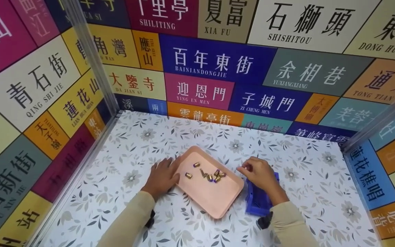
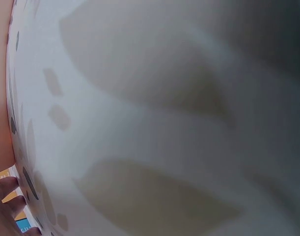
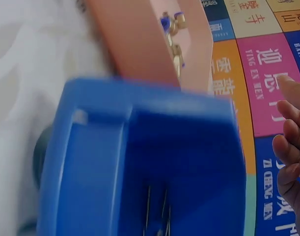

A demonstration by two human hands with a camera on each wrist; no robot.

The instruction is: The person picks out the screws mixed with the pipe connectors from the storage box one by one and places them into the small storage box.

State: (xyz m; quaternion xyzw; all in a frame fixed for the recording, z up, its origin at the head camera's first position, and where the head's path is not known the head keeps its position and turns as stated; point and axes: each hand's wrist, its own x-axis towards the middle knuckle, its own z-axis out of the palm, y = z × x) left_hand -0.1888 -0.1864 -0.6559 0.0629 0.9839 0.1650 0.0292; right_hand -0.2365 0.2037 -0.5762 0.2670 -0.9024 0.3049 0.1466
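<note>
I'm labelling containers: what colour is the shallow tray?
Pale peach-pink; the tray shows best in the head view.

The left hand point(image 1: 161, 178) rests against the pink tray point(image 1: 213, 202), which holds small gold-coloured pieces point(image 1: 217, 178). The right hand point(image 1: 262, 175), fingers bent, is over the blue box point(image 1: 256, 205) just beside the tray; lettered panels point(image 1: 214, 61) wall the floral-patterned tabletop point(image 1: 310, 178).

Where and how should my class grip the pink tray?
Probably the tray is best held by both long raised walls, approached from left and right: it is shallow, and loose brass-coloured pieces lie inside, so keep it level.
</note>
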